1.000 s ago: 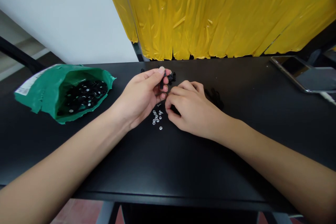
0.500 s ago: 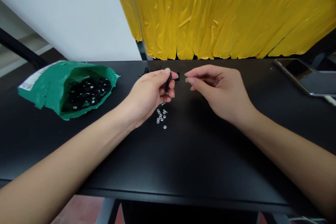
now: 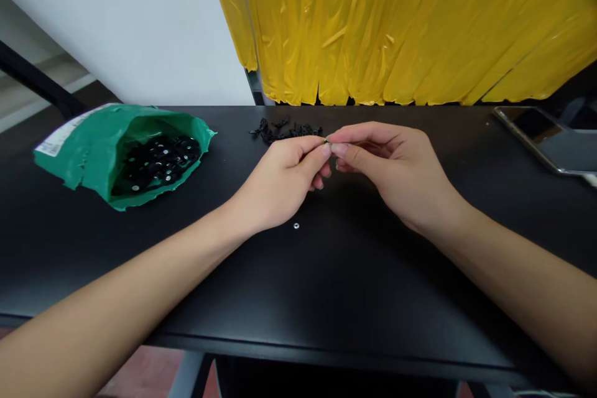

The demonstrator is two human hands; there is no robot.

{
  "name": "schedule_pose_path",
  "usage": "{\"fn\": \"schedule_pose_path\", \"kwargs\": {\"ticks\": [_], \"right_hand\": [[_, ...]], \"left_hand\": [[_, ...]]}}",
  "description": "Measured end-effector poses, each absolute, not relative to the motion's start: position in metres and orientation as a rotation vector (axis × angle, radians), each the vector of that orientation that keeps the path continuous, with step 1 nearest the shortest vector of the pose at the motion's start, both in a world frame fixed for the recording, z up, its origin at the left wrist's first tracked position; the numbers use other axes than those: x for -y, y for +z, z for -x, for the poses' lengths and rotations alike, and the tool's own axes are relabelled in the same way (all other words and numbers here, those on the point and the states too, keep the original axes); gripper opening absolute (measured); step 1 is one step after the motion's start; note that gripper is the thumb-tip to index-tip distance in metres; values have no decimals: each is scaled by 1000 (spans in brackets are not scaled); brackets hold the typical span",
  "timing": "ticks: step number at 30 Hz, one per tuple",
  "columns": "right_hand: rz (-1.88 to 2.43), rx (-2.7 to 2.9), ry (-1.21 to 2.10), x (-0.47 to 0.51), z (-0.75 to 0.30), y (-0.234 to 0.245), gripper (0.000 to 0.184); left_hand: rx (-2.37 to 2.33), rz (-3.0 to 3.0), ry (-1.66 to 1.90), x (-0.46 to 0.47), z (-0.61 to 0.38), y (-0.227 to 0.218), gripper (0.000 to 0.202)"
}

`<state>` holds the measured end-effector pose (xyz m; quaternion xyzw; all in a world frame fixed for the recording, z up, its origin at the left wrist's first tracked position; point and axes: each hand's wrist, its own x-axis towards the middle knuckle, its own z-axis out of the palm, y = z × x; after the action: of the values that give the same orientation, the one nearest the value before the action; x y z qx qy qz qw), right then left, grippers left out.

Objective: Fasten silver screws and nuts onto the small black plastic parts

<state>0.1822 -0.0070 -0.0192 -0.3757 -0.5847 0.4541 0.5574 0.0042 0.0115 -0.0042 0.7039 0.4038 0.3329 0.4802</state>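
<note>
The fingertips of my left hand (image 3: 286,183) and my right hand (image 3: 396,158) meet above the table. My left hand is closed, pinching a small black strip-like part that the fingers now almost wholly cover. Thumb and forefinger of my right hand are pressed together against the same spot; what they hold is too small to make out. Just beyond the fingers lies a pile of small black parts (image 3: 296,132). A single small silver ring (image 3: 296,226), like a washer or nut, rests nearer to me. My left hand hides the other silver pieces.
To the left, a torn green plastic bag (image 3: 93,158) lies open with many black parts (image 3: 161,161) and silver bits inside. A phone (image 3: 536,140) lies at the far right of the black table (image 3: 326,298). Yellow plastic sheeting (image 3: 396,31) hangs behind.
My left hand has moved right and turned, bringing the black part against my right fingertips. It now covers the silver pieces, and more of the black pile shows.
</note>
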Motion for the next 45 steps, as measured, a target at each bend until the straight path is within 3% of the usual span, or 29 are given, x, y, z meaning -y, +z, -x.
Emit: {"fn": "schedule_pose_path", "kwargs": {"ticks": [20, 38, 45], "right_hand": [[868, 1282, 1477, 3, -199, -22, 16], [831, 1289, 1481, 2, -199, -22, 9], [806, 1294, 1483, 2, -199, -24, 14]], "left_hand": [[-749, -933, 653, -11, -1, 0, 20], [-761, -972, 606, -13, 2, -1, 22], [-805, -1015, 594, -13, 5, 2, 20]]}}
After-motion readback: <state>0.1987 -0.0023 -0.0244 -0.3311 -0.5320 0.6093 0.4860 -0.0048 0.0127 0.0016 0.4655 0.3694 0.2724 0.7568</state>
